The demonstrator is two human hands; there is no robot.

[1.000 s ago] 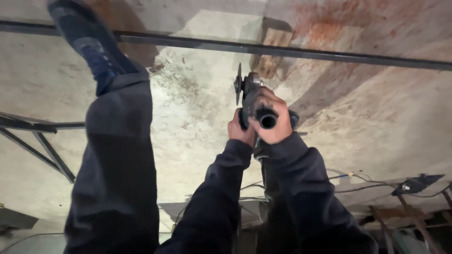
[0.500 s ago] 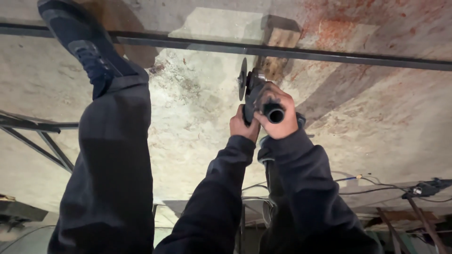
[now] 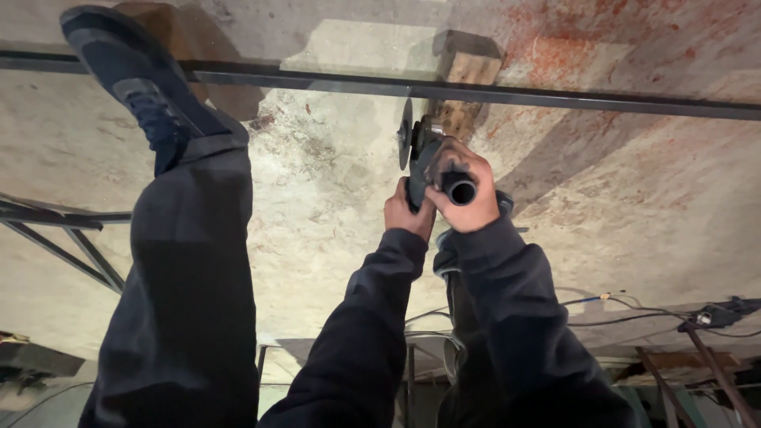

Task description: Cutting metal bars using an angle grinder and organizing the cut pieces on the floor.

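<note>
Grinder [image 3: 418, 147]: frame centre, disc edge-on just below steel bar [image 3: 555, 93], nearer it than before. Right hand [image 3: 464, 190] clamped on side handle; left hand [image 3: 408, 214] grips body. Shoe [image 3: 135, 87] at 10 o'clock, wood block [image 3: 468, 67] at 12.

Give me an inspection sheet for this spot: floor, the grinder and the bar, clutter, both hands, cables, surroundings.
Surface: concrete floor, pale and rough, with rusty red stains at upper right.
Job's things: angle grinder, disc upright just below the long dark steel bar; a wooden block lies under the bar.
Clutter: dark metal frame at left; more metal pieces along the bottom edge, unclear.
Hands: left hand grips the grinder body; right hand wraps the side handle.
Cables: thin wires trail to a dark box at right; another cable loops below the arms.
Surroundings: the person's leg and dark shoe, the shoe against the bar.
</note>
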